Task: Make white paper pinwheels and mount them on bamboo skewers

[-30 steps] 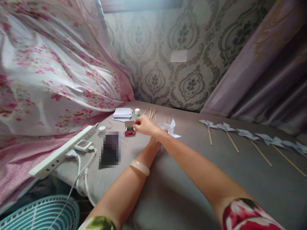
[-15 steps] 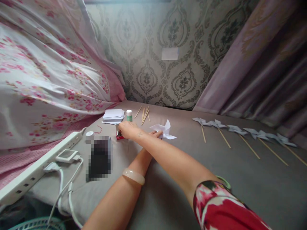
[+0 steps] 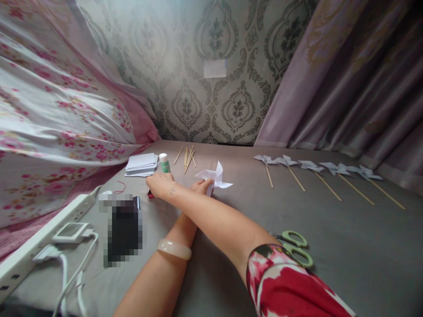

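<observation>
My left hand [image 3: 202,187], with a pale bangle on its wrist, is closed on a white paper pinwheel [image 3: 216,176] just above the grey surface. My right arm crosses over the left one. At its end, my right hand [image 3: 161,185] reaches down over a small red box [image 3: 150,193], its fingers curled and mostly hidden; what they grip cannot be made out. A glue stick [image 3: 164,164] with a white cap stands just behind that hand. To the left lies a stack of white paper [image 3: 142,164].
Several wooden sticks [image 3: 187,159] lie at the back. Several finished pinwheels on sticks [image 3: 310,166] form a row at right. Green-handled scissors [image 3: 297,248] lie beside my right sleeve. A power strip [image 3: 42,233] with cables and a pixelated dark object [image 3: 125,229] are at left.
The view has shifted to the right, bringing the scissors further into sight. Both hands keep their places at the box and the pinwheel.
</observation>
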### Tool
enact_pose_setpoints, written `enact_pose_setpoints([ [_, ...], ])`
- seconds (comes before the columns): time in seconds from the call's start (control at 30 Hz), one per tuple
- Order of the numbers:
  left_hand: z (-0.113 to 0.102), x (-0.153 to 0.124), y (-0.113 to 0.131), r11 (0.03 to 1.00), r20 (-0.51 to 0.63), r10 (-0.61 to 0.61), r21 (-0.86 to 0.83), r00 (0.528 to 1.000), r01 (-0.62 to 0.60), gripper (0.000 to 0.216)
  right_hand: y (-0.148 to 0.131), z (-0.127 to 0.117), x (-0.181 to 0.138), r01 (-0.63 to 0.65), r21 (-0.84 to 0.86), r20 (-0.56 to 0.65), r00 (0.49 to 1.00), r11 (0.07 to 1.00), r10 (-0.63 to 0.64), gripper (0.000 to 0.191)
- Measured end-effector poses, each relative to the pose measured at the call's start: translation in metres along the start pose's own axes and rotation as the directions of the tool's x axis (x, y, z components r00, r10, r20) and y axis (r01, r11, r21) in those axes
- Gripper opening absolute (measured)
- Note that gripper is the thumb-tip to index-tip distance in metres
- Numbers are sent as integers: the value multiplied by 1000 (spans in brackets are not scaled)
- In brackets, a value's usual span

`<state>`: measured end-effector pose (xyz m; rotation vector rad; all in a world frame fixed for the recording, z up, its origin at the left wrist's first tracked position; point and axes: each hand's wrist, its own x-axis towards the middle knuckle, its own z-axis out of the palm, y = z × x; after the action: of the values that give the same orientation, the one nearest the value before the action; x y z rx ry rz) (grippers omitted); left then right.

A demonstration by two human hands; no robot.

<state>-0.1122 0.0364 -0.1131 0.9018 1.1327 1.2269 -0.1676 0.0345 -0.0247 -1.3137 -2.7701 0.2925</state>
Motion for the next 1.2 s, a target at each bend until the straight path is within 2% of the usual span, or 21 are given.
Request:
enact_pose_setpoints([
  [0.23, 2, -8, 10, 994, -9, -53, 92, 999, 53, 19, 0, -1, -3, 0, 1, -10, 1000, 1000, 0, 31],
  [0.4, 2, -7, 11, 991, -38, -45, 124, 998, 49, 27, 0, -1, -4, 11, -5, -13, 1000, 1000, -11, 33],
  [1.2, 4, -12, 17, 981, -22, -34, 190, 999, 38, 28, 2, 2, -1, 85, -84, 10, 996, 993, -84, 31],
])
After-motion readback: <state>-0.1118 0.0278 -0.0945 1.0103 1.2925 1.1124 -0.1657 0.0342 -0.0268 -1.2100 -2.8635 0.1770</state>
